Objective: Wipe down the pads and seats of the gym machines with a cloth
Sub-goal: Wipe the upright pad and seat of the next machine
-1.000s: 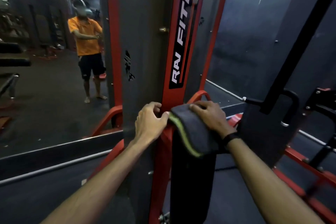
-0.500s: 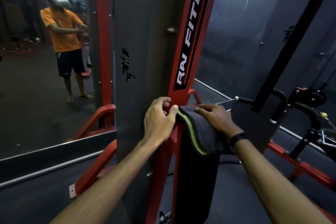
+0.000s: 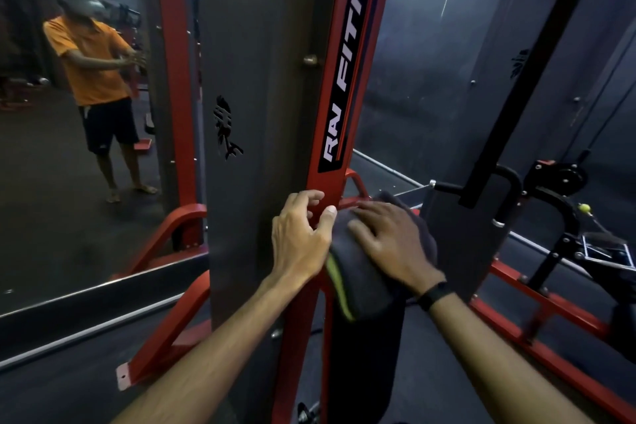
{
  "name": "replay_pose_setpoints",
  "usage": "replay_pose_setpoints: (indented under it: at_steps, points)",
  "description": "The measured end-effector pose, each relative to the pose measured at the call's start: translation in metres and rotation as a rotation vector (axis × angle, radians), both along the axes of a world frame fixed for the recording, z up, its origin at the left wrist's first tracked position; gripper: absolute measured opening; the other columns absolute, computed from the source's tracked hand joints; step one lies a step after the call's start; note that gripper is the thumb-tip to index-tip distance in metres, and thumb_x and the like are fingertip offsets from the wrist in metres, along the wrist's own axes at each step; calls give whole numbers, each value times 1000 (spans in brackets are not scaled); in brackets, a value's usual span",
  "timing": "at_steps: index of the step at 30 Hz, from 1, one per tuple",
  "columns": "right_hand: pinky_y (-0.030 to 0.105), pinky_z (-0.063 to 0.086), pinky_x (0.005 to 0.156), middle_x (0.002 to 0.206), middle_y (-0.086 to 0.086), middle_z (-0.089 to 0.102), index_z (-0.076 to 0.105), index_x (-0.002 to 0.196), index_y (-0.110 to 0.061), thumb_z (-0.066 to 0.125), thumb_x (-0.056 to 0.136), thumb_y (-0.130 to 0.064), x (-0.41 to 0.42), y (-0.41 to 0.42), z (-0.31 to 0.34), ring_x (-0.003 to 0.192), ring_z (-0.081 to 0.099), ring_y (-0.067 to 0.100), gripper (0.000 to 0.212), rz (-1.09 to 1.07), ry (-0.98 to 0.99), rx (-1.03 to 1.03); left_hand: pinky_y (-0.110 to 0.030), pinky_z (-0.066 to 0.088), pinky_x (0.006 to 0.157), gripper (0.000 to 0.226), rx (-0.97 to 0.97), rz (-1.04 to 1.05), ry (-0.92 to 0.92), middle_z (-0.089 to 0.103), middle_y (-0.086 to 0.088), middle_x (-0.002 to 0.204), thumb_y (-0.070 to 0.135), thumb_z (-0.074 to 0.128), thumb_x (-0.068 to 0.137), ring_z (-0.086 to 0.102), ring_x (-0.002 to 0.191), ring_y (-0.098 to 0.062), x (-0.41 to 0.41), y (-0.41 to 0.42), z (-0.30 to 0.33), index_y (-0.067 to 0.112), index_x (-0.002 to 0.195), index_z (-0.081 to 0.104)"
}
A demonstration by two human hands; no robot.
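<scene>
1. Where the dark cloth (image 3: 364, 272) is draped over the top of the black upright pad (image 3: 364, 354), the right hand (image 3: 392, 244) is laid flat on it with fingers spread, pressing rather than closed around it; a yellow-green hem is seen on the cloth's left edge, just below the left thumb.
2. The left hand (image 3: 299, 237) is curled around the edge of the red post (image 3: 347, 79) just left of the cloth, fingers wrapped on the post and thumb touching the cloth's upper corner.
3. Little room is left between the two hands; open dark floor is seen below and to the right of the pad, between it and the red base rail (image 3: 537, 330).
4. Directly left of the grip a grey shroud panel (image 3: 247, 113) is stood against the post; right of the grip, close by, a second grey panel (image 3: 464, 237) with a black curved handle (image 3: 509, 182) is set.
5. Far left, a mirror (image 3: 69, 217) is mounted, in which a person in an orange shirt is reflected.
6. The pad's top is hidden by the cloth and its lower end is cut off by the frame; the post lettering is cut off above; a black band (image 3: 437, 294) is worn on the right wrist; dim light leaves the far-right mechanism hard to make out.
</scene>
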State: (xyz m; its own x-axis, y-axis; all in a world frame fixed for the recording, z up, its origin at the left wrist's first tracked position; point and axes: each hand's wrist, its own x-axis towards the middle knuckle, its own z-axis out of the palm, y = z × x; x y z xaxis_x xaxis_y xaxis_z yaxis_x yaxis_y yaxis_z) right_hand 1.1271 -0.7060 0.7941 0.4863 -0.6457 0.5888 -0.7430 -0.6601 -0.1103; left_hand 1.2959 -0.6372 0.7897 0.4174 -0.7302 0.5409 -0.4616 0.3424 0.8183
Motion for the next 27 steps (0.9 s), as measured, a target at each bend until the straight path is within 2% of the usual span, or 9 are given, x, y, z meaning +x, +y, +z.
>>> replay_pose_setpoints:
  at_steps: [3, 7, 10, 12, 14, 19, 21, 24, 27]
  points:
    - [28, 42, 104, 122, -9, 71, 76, 115, -25, 51, 95, -45, -4, -3, -6, 117, 60, 4, 37, 133, -66, -32, -49, 51, 92, 36, -12, -33, -31, 62, 11, 113, 45, 57, 84, 61, 93, -7, -10, -1, 1, 26, 114, 65]
    - [33, 48, 85, 105, 5, 77, 78, 84, -27, 59, 100, -27, -25, -30, 10, 87, 65, 2, 25, -112, -699, 512, -49, 50, 92, 37, -53, -35, -34, 62, 12, 112, 46, 55, 85, 60, 96, -7, -8, 3, 2, 26, 114, 65]
    - [33, 44, 91, 115, 1, 75, 78, 105, -23, 57, 99, -38, -6, -5, 1, 108, 65, 17, 27, -217, -379, 187, -50, 50, 90, 38, -92, 10, 10, 61, 13, 110, 49, 52, 84, 60, 95, -8, -7, 3, 0, 25, 111, 65]
    - [36, 43, 99, 118, -6, 73, 77, 110, -27, 53, 96, -47, 3, 11, -7, 114, 63, 13, 34, -27, -152, -101, -50, 49, 92, 39, -109, 2, -11, 60, 11, 113, 47, 50, 87, 59, 99, -9, -16, 0, -4, 23, 113, 65]
    - [32, 43, 100, 116, -9, 73, 77, 108, -26, 54, 95, -45, 3, 3, -13, 113, 62, 6, 33, 139, -145, -112, -43, 45, 97, 38, -138, -7, -96, 58, 10, 118, 44, 49, 90, 56, 107, -8, -24, 0, -6, 21, 116, 64]
    - [37, 41, 72, 62, -13, 62, 65, 64, -19, 56, 102, -30, -29, -29, -10, 65, 52, -1, 40, -184, -949, 530, -31, 35, 99, 40, -215, 43, -160, 58, 4, 124, 40, 47, 93, 53, 117, -8, -34, 2, -6, 16, 119, 65]
    - [38, 45, 78, 79, -6, 70, 74, 82, -16, 50, 102, -39, -19, -17, -15, 83, 61, 13, 39, -255, -725, 308, -33, 37, 99, 40, -224, 66, -136, 59, 3, 124, 40, 47, 92, 54, 117, -10, -36, -2, -8, 15, 118, 65]
    - [38, 44, 96, 112, -4, 73, 76, 107, -21, 51, 95, -46, -3, -1, -24, 108, 64, 17, 37, 38, -311, -179, -37, 39, 96, 40, -218, 89, -135, 59, 2, 124, 39, 48, 92, 56, 117, -14, -45, -12, -9, 14, 118, 65]
    - [35, 49, 91, 107, -6, 75, 78, 101, -19, 53, 92, -46, -18, -28, -29, 101, 66, 11, 38, 103, -496, 2, -39, 40, 96, 38, -233, 105, -200, 60, 1, 122, 36, 49, 92, 57, 115, -14, -59, -16, -4, 14, 118, 64]
